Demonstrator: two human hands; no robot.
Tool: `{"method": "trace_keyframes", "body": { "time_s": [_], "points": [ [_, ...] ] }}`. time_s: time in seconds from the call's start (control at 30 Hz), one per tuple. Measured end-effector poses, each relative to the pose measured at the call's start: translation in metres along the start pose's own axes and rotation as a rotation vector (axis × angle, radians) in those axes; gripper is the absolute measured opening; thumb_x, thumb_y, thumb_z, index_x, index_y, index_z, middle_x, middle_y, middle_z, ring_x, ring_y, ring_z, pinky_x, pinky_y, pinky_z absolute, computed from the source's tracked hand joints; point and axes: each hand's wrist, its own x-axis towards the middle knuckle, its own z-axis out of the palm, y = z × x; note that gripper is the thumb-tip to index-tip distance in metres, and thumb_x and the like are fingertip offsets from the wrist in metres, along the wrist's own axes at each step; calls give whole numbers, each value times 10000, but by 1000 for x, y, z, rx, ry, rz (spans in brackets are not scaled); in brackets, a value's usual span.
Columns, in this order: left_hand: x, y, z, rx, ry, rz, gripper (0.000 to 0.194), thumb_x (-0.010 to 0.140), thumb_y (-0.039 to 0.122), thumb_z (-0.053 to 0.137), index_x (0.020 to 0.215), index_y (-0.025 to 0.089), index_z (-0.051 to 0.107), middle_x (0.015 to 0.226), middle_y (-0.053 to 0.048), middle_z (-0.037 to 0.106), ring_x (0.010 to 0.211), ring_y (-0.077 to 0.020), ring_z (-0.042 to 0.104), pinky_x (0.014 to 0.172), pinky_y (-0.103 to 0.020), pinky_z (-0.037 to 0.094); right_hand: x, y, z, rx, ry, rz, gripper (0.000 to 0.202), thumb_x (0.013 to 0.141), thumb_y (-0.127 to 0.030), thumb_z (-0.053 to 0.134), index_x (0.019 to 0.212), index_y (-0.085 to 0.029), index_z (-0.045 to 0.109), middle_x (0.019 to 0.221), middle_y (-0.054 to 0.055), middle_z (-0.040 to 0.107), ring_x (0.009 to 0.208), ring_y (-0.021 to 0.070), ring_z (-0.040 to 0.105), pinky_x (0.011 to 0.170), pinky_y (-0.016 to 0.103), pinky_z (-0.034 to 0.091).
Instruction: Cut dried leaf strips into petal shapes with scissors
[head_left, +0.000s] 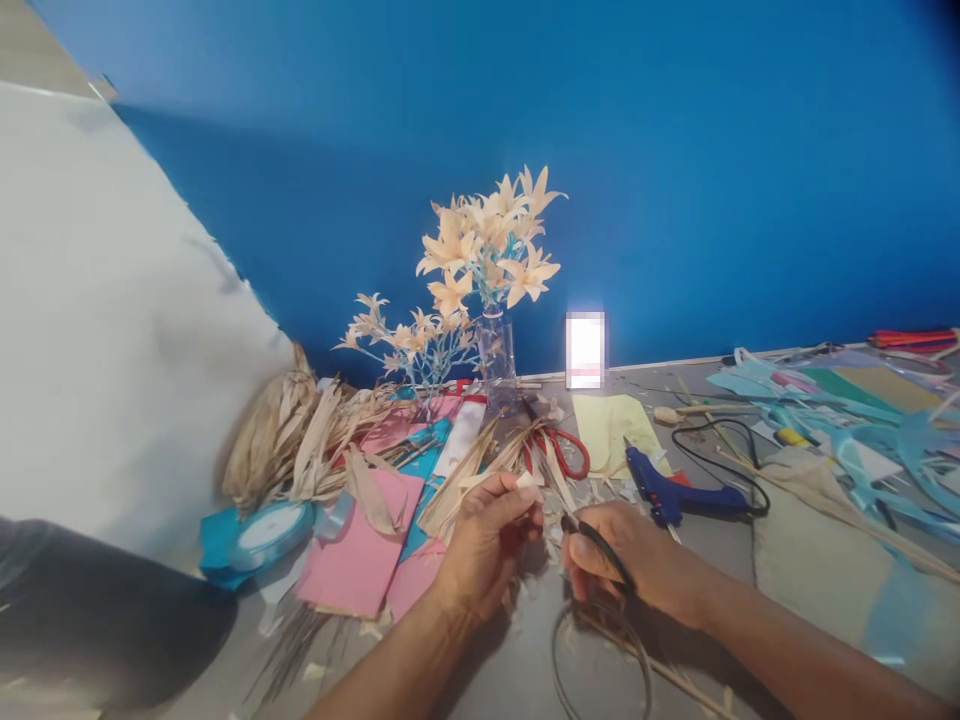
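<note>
My left hand [491, 525] is closed in a pinch on a small cream piece of husk [529, 484] that sticks up past the thumb and forefinger. Close to its right, my right hand [626, 555] is wrapped round a pair of black-handled scissors [604, 548]; most of the blades cannot be made out. The two hands are apart, over pale scraps on the grey table. Just beyond them lie red-handled scissors [574, 455] and loose dried husk strips [465, 490]. A blue glue gun [686, 497] rests right of my right hand.
Cream husk flowers [487, 240] stand in a clear vase [495, 360] by the blue wall, with a smaller spray [420, 340] beside it. Left lie a husk bundle [277, 440], pink sheets [367, 545] and a ribbon roll [274, 535]. A dark cylinder [105, 620] sits front left. Blue ribbons [892, 450] clutter the right.
</note>
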Motion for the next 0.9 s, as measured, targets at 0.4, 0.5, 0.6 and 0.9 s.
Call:
{"method": "trace_keyframes", "body": {
  "time_s": [0.4, 0.5, 0.6, 0.9],
  "points": [
    [3, 5, -5, 44, -9, 10, 233, 622, 210, 807, 673, 160, 585, 587, 11, 619, 509, -88, 540, 551, -206, 411, -1, -10, 4, 101, -133, 79, 607, 779, -697, 631, 533, -144, 583, 469, 21, 552, 404, 66, 340, 408, 221, 207],
    [3, 6, -5, 57, -28, 6, 213, 633, 211, 793, 670, 159, 590, 595, 4, 624, 519, -91, 539, 559, -212, 415, 0, -5, 4, 163, -140, 92, 612, 775, -676, 652, 480, -145, 572, 411, -4, 481, 384, 61, 309, 402, 234, 177],
    [1, 7, -4, 87, -51, 29, 184, 642, 213, 773, 663, 159, 598, 621, -6, 628, 556, -104, 553, 582, -224, 428, 0, -5, 5, 225, -129, 114, 617, 748, -687, 676, 470, -150, 551, 402, -12, 460, 376, 58, 294, 399, 240, 163],
    [2, 8, -6, 120, -66, 59, 182, 687, 237, 759, 706, 181, 587, 586, 16, 566, 558, -111, 518, 592, -229, 397, -1, -17, 2, 168, -97, 67, 725, 705, -878, 555, 659, -155, 576, 560, 42, 617, 433, 81, 374, 428, 228, 244]
  ]
}}
